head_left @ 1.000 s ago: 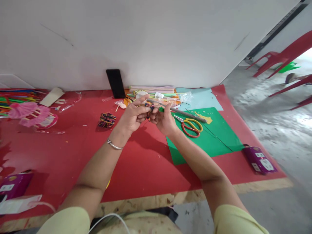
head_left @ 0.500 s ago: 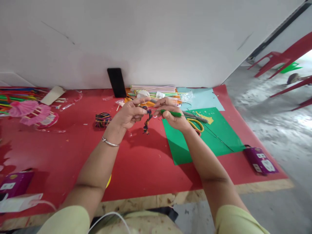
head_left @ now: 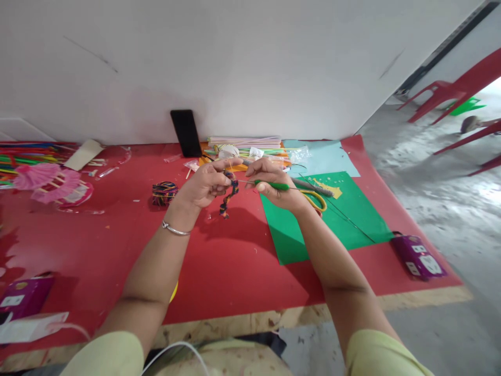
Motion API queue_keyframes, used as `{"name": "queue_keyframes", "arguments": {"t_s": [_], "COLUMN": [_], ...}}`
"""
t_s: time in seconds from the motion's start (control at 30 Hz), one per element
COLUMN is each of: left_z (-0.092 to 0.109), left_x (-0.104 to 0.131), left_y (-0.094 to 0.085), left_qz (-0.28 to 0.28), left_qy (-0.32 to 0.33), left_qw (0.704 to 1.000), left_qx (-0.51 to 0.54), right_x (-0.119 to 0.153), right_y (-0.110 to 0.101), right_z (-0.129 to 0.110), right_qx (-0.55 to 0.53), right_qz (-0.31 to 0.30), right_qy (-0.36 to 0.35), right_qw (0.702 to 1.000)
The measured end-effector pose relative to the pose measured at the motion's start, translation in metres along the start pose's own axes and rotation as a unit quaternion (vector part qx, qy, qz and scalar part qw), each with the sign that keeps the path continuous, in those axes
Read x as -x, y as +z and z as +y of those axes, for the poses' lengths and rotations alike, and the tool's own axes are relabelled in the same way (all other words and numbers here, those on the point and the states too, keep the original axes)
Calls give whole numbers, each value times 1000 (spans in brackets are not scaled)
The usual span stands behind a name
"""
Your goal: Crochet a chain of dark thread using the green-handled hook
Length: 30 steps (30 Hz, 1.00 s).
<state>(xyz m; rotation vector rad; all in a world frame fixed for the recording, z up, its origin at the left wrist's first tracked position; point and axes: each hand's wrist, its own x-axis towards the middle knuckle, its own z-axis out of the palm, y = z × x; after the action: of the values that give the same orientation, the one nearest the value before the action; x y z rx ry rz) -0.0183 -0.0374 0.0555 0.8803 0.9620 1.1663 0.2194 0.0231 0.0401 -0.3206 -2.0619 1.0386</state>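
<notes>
My left hand [head_left: 209, 183] pinches the top of a short, twisted strip of multicoloured crochet [head_left: 230, 194], dark with orange and purple. A strand of yarn runs up over its raised forefinger. In my right hand [head_left: 276, 183] is a crochet hook with a green handle [head_left: 274, 185], gripped between thumb and fingers. Its thin metal shaft points left to the strip; whether the tip sits inside a loop is too small to tell. The ball of dark multicoloured yarn [head_left: 165, 194] rests on the red table cover [head_left: 219, 282], left of my left hand.
A black phone [head_left: 186, 132] leans on the wall. Behind my hands lie pale sticks [head_left: 245, 141]. Yellow-handled scissors [head_left: 316, 199] lie on a green sheet [head_left: 297, 245]. Pink paper crafts [head_left: 58, 184] are at left, a purple box [head_left: 418, 256] at right.
The hook's shaft now shows between my hands, its handle a little lower. The crochet strip has swung slightly left and down. Both hands stay in nearly the same place.
</notes>
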Motion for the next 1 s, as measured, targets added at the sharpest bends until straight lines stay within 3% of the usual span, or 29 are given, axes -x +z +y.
{"name": "queue_keyframes", "arguments": {"t_s": [0.3, 0.57, 0.8, 0.9, 1.0], "left_z": [-1, -2, -1, -4, -9], "left_x": [0, -2, -3, -4, -7], "left_y": [-2, -6, -7, -5, 0], "left_qz": [4, -31, -34, -21, 15], "left_qy": [2, -18, -19, 7, 67], "left_qw": [1000, 999, 999, 1000, 998], "left_qx": [13, 30, 35, 21, -10], "right_x": [-1, -1, -2, 0, 2], "right_y": [3, 5, 1, 9, 26], "right_z": [-1, 5, -3, -3, 7], "right_qx": [-29, -16, -34, -86, -185], "right_qz": [17, 13, 11, 33, 78], "right_qy": [23, -1, 18, 59, 139], "right_qw": [999, 1000, 999, 994, 970]}}
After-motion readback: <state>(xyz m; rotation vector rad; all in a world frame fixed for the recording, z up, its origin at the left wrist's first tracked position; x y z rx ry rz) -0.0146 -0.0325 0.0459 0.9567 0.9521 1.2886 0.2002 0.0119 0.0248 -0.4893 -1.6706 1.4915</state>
